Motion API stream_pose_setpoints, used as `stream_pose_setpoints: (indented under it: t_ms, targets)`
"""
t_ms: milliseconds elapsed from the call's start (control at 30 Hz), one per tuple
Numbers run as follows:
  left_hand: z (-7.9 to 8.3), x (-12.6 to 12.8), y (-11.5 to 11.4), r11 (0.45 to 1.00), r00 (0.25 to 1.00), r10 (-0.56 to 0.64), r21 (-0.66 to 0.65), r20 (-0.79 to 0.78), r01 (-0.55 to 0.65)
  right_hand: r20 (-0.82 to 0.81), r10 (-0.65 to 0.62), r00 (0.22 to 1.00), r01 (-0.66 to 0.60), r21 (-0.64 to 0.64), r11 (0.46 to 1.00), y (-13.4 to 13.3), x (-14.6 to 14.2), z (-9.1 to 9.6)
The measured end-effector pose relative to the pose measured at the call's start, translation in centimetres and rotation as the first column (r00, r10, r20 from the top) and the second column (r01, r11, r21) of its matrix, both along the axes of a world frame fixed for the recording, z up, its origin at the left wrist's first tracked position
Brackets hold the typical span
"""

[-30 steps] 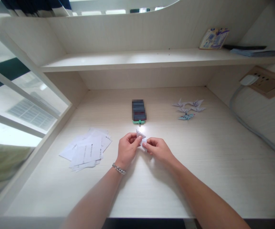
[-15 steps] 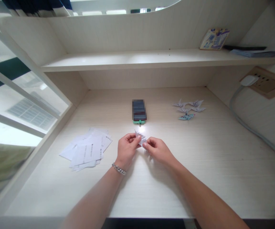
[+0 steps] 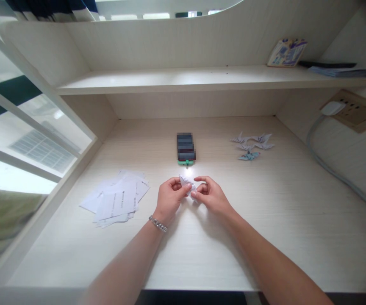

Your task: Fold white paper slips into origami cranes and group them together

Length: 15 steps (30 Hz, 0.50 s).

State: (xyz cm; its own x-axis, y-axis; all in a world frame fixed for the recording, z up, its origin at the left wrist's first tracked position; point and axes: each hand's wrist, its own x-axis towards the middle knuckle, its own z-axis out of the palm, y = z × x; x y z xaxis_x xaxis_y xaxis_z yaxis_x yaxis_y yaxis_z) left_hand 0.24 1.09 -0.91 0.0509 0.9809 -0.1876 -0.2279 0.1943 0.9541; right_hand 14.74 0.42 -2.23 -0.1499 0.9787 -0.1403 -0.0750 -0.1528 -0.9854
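Note:
A small folded piece of white paper (image 3: 184, 181) with print on it is held between my two hands above the desk. My left hand (image 3: 171, 195) is closed on its left side, thumb laid across the front. The thumb of my right hand (image 3: 212, 195) presses at the paper's lower right edge, while the index finger is lifted and bent above it. Fingers cover much of the paper, so its exact folds cannot be made out. Just beyond the hands lies a phone (image 3: 186, 146) with a green clip-like piece (image 3: 186, 162) at its near end.
Loose printed paper sheets (image 3: 119, 201) lie in a pile at the left. Several folded paper cranes (image 3: 255, 142), one of them bluish (image 3: 249, 156), sit at the right. A shelf (image 3: 170, 80) spans the back. A cable (image 3: 316, 156) runs down the right wall from a socket (image 3: 357, 109).
My right index finger has lifted away from the paper and the right hand has opened slightly. The left hand keeps its hold, nearly unmoved.

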Motion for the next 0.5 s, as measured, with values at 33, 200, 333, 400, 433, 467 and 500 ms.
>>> stream_pose_setpoints:
  t_ms: [33,200,333,400,433,467,500]
  targets:
    - [-0.10,-0.01,0.02,1.000,1.000,0.010,0.010,-0.024,-0.010,0.006,0.013,1.000,-0.013,0.009,1.000,0.04,0.00,0.04]
    - [-0.56,0.13,-0.02,0.999,0.997,0.019,0.035,-0.074,-0.016,0.133,-0.052,0.990,0.044,0.063,0.997,0.10,-0.03,0.02]
    - [-0.48,0.35,-0.12,0.999,0.999,-0.032,0.016,-0.039,0.033,0.206,-0.119,0.971,0.100,0.102,0.990,0.07,0.17,-0.16]
    - [-0.30,0.40,-0.12,0.998,0.998,-0.058,0.002,-0.036,0.058,0.218,-0.136,0.966,0.113,0.114,0.987,0.08,0.24,-0.25]
    - [-0.21,0.41,-0.12,0.998,0.997,-0.059,-0.001,-0.048,0.059,0.216,-0.137,0.967,0.115,0.111,0.987,0.09,0.24,-0.28]
    - [-0.14,0.41,-0.11,0.999,0.997,-0.051,0.000,-0.066,0.051,0.202,-0.130,0.971,0.111,0.100,0.989,0.11,0.22,-0.31]
    - [-0.09,0.40,-0.12,0.999,0.996,-0.037,0.005,-0.085,0.038,0.177,-0.114,0.978,0.100,0.084,0.991,0.12,0.18,-0.33]
